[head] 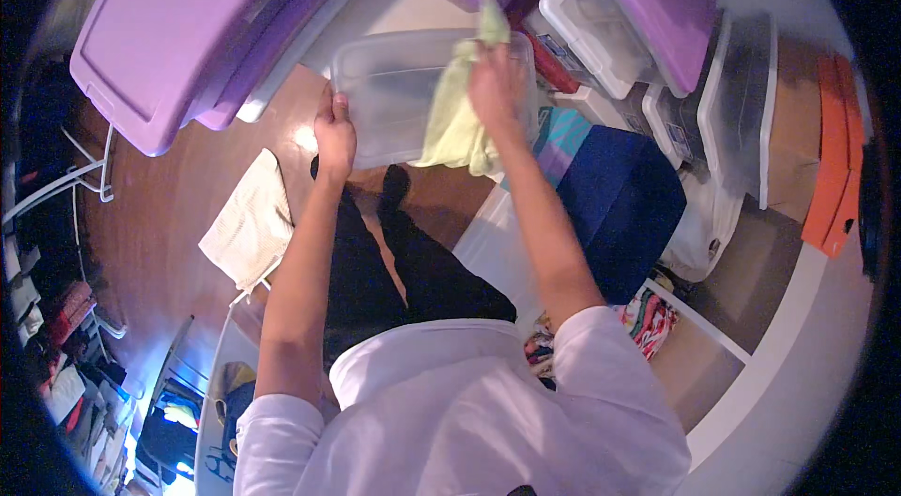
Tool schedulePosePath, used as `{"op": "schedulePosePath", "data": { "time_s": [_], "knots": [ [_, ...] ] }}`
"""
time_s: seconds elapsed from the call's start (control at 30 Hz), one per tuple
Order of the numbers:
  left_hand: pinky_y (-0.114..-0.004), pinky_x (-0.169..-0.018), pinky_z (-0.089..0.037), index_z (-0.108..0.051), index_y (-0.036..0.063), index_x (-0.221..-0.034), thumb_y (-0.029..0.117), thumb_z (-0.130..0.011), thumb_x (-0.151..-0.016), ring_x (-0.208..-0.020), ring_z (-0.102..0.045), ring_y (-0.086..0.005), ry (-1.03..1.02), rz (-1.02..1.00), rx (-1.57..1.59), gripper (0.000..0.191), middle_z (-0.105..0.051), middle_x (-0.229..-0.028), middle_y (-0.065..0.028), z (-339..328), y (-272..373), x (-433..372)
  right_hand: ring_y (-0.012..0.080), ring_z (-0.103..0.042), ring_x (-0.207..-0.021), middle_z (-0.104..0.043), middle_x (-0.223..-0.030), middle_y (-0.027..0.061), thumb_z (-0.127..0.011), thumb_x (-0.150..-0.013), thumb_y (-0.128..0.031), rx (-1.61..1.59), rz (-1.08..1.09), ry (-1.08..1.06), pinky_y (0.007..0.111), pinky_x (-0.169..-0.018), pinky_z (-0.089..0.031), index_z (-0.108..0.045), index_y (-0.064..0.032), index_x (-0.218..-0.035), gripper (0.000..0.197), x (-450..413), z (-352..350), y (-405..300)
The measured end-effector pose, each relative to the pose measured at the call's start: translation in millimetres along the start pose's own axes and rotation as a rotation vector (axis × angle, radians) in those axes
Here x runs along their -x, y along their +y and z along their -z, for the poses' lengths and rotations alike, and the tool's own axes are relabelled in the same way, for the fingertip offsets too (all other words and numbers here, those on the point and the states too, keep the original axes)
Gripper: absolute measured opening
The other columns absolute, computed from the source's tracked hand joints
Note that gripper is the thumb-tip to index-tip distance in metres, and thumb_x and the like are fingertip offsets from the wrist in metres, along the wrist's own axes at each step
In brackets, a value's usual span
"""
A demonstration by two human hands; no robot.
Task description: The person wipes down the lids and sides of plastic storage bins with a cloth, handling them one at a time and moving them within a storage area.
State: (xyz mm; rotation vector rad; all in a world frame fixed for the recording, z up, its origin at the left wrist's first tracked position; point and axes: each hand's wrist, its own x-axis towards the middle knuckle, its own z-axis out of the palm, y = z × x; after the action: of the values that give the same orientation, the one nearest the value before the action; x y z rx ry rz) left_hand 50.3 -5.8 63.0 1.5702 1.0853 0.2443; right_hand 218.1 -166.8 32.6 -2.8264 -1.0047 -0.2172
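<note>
My left hand (pixel 334 133) grips the left edge of a translucent plastic bin or lid (pixel 394 95), held out above the floor with its broad face towards me. At its right side my right hand (pixel 496 84) is closed on a pale yellow-green cloth (pixel 454 123), which hangs down over the plastic surface. One end of the cloth sticks up above my fingers. The right hand is slightly blurred. Part of the bin's right side is hidden behind the hand and cloth.
Purple-lidded storage bins (pixel 183 24) stand at upper left, more bins (pixel 633 17) at upper right. A dark blue box (pixel 619 207) is right of my legs. A cream cloth (pixel 250 221) hangs at left; an orange box (pixel 834 158) lies far right.
</note>
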Motion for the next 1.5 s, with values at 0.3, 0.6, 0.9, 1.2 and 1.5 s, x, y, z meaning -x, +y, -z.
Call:
{"op": "schedulePosePath", "data": {
  "time_s": [0.3, 0.6, 0.9, 1.2, 1.5],
  "knots": [
    [-0.030, -0.092, -0.036, -0.044, -0.0023, -0.124, 0.017, -0.039, -0.094, -0.103, -0.051, -0.0205, 0.016, -0.067, 0.164, 0.035, -0.055, -0.114, -0.0155, -17, -30, -10, 0.0358, -0.050, -0.090, -0.052, -0.094, 0.0212, -0.048, -0.078, -0.007, -0.150, -0.322, -0.038, 0.044, -0.081, -0.039, -0.055, 0.0074, -0.097, 0.024, 14, -19, -49],
    [-0.031, -0.091, -0.037, -0.046, -0.0020, -0.123, 0.020, -0.039, -0.095, -0.104, -0.051, -0.0217, 0.012, 0.002, 0.294, 0.036, -0.056, -0.111, -0.0164, -16, -50, -15, 0.0379, -0.049, -0.099, -0.052, -0.101, 0.0203, -0.055, -0.075, -0.009, -0.358, 0.041, -0.261, 0.045, -0.085, -0.040, -0.057, -0.0018, -0.104, 0.030, 93, 18, -30],
    [-0.030, -0.089, -0.038, -0.047, -0.0022, -0.121, 0.022, -0.040, -0.094, -0.100, -0.053, -0.0221, 0.007, -0.039, 0.186, 0.037, -0.058, -0.107, -0.0165, -19, -38, -11, 0.0361, -0.051, -0.091, -0.051, -0.094, 0.0183, -0.059, -0.075, -0.009, -0.159, -0.124, -0.038, 0.044, -0.078, -0.042, -0.057, -0.0013, -0.103, 0.029, 108, 25, -5],
    [-0.031, -0.087, -0.039, -0.049, -0.0032, -0.118, 0.020, -0.040, -0.094, -0.097, -0.054, -0.0217, -0.003, -0.029, -0.037, 0.035, -0.059, -0.103, -0.0178, -6, 8, 8, 0.0366, -0.050, -0.092, -0.049, -0.096, 0.0206, -0.057, -0.078, -0.013, -0.066, -0.199, -0.176, 0.044, -0.082, -0.041, -0.056, -0.0041, -0.113, 0.036, 58, 40, 34],
    [-0.030, -0.087, -0.039, -0.050, -0.0035, -0.117, 0.019, -0.042, -0.093, -0.096, -0.054, -0.0199, 0.021, -0.029, 0.095, 0.034, -0.060, -0.103, -0.0151, -17, -5, 1, 0.0365, -0.051, -0.089, -0.051, -0.095, 0.0205, -0.057, -0.077, -0.012, -0.117, -0.199, -0.097, 0.041, -0.080, -0.043, -0.057, -0.0020, -0.109, 0.033, 49, 33, 36]
  ]
}}
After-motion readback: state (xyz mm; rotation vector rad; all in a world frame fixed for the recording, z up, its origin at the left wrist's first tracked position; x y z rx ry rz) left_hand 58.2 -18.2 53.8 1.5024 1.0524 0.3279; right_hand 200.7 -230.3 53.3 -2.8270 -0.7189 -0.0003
